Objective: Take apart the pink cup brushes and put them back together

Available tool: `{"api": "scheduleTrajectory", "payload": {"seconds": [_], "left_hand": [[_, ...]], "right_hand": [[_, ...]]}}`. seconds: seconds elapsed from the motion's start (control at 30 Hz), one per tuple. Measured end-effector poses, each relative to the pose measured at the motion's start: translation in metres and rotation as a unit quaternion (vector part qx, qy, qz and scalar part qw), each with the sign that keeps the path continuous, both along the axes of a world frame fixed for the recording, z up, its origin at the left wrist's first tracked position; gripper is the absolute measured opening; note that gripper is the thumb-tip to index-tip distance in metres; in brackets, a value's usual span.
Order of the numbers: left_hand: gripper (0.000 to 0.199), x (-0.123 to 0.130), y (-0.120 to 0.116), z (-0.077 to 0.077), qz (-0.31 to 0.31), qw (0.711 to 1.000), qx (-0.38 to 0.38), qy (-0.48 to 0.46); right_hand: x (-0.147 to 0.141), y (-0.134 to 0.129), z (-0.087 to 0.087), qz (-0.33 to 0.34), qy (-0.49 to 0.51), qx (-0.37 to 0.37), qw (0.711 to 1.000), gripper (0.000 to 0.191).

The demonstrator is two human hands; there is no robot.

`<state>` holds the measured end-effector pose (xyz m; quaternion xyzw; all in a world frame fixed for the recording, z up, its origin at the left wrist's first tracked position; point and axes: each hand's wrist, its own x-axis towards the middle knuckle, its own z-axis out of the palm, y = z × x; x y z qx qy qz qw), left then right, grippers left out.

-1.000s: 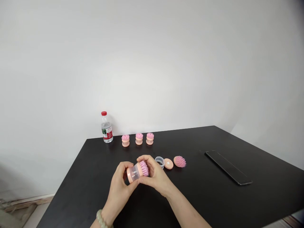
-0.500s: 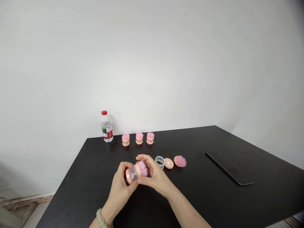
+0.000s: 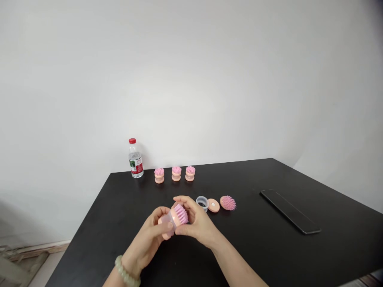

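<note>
Tilted above the front of the table is a scrubbing brush [image 3: 180,214] with pink bristles, a peach rim and a clear middle section. My left hand [image 3: 151,231] is closed round its clear body and peach base, thumb across the front. My right hand [image 3: 194,221] grips the bristle end, fingers behind and thumb below. Just beyond my right hand lie a clear cup [image 3: 202,202], a round peach lid [image 3: 213,205] with a white centre, and a loose bristle head [image 3: 228,203] on its side.
Three whole brushes, the left [image 3: 159,175], middle [image 3: 176,173] and right [image 3: 190,173], stand upright along the back. A water bottle [image 3: 136,159] with a red cap is left of them. On the right of the black table [image 3: 239,247] lies a flat black tray [image 3: 289,211].
My left hand has shifted its hold, its thumb now lying across the brush's clear body. The left wrist has turned and moved slightly left. The right hand keeps its grip on the bristle end.
</note>
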<state>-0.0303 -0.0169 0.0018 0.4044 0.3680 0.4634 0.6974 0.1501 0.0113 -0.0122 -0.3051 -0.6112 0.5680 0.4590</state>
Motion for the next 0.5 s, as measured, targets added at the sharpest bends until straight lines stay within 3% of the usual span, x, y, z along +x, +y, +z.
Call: {"api": "scheduleTrajectory", "payload": {"seconds": [0.13, 0.27, 0.4, 0.5], "left_hand": [[0.031, -0.005, 0.005, -0.004, -0.067, 0.99, -0.107, -0.068], [0.051, -0.006, 0.008, -0.011, -0.088, 0.982, -0.146, -0.075], [0.034, -0.008, 0.009, -0.004, -0.022, 0.983, -0.137, -0.12], [0.028, -0.013, 0.009, 0.005, 0.053, 0.979, -0.115, -0.16]], "right_hand": [[0.001, -0.001, -0.001, 0.035, 0.005, 0.047, 0.998, 0.073], [0.004, -0.002, -0.001, 0.037, 0.016, 0.09, 0.995, 0.07], [0.006, -0.002, 0.001, 0.027, 0.045, 0.065, 0.997, 0.067], [0.005, 0.002, 0.001, -0.043, 0.062, 0.03, 0.997, 0.058]]}}
